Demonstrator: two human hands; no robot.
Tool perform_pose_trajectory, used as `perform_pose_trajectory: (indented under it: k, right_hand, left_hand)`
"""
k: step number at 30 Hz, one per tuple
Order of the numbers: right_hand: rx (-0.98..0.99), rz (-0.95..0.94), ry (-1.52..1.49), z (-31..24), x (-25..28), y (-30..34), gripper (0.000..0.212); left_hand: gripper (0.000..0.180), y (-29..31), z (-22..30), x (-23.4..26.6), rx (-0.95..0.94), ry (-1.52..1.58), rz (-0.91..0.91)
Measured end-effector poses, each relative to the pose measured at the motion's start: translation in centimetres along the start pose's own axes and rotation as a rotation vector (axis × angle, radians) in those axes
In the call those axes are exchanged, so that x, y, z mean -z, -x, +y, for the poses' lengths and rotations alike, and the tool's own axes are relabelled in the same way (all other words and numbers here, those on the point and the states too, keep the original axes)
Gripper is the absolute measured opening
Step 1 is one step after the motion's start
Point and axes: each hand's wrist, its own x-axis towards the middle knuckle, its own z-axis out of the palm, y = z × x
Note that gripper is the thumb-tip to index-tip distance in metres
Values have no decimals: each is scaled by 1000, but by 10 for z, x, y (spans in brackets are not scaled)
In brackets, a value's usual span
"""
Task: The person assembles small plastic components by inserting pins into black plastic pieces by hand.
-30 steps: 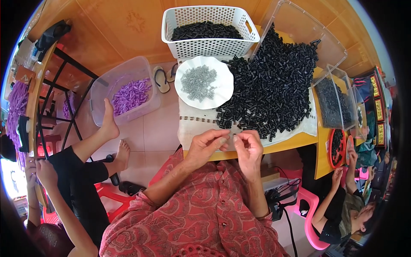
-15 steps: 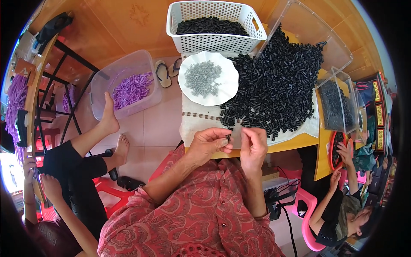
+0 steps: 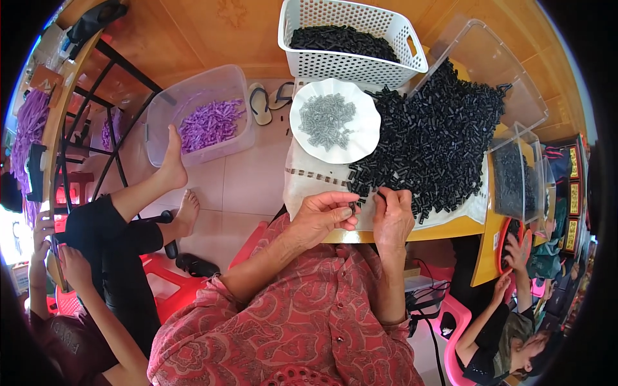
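Note:
My left hand (image 3: 325,217) is closed in a pinch, holding a small black cylindrical piece (image 3: 353,207) between thumb and fingertips. Beside it on the right, my right hand (image 3: 394,222) has its fingers bent together at the near edge of a heap of small black cylinders (image 3: 438,128). What those fingers hold, if anything, is hidden. The heap covers much of a whitish cloth (image 3: 302,183) on the table. A white plate (image 3: 335,154) with a wavy rim, carrying small clear pieces (image 3: 327,119), stands left of the heap.
Behind the plate stands a white perforated basket (image 3: 354,67) of black pieces. Clear plastic bins (image 3: 515,170) line the table's right side. A floor bin (image 3: 219,151) holds purple pieces. People sit at left (image 3: 116,264) and right (image 3: 508,321), the right one beside a red tray (image 3: 512,241).
The whole view has shifted slightly, so things appear further right. My right hand has turned more back-up, its fingertips now at the heap's edge. My left hand keeps its pinch.

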Motion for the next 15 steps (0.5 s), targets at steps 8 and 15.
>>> perform_pose_trajectory:
  k: [8, 15]
  right_hand:
    - [21, 16, -132, -6, 6, -11, 11]
    - [-197, -121, -817, -14, -6, -26, 15]
  left_hand:
    - [25, -1, 11, 5, -61, 22, 42]
    - [27, -3, 21, 10, -139, 0, 122]
